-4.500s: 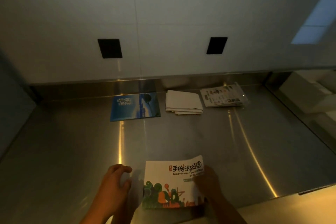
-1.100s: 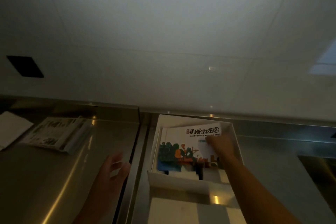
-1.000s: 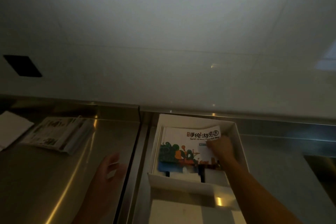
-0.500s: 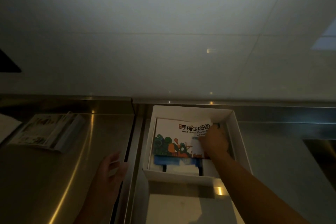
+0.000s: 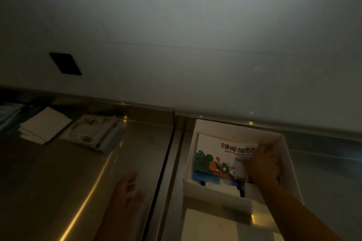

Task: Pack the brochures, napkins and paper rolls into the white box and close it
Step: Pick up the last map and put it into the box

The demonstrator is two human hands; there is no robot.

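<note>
While right hand (image 5: 261,168) presses flat, fingers spread, on brochure (image 5: 213,159) inside white box (image 5: 235,130) at lower right, left hand (image 5: 129,191) hovers open, empty, lower centre; napkins (image 5: 44,124) upper left.

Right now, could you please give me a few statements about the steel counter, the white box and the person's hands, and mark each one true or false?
1. The colourful illustrated brochure lies inside the open white cardboard box. True.
2. The right hand rests on that brochure inside the box. True.
3. The stack of folded white napkins is already in the box. False: it sits on the stainless steel counter, left of the box.
4. The left hand holds the black-and-white printed leaflets. False: it hovers over the counter, apart from them.
5. The box is closed. False: it is open.
</note>
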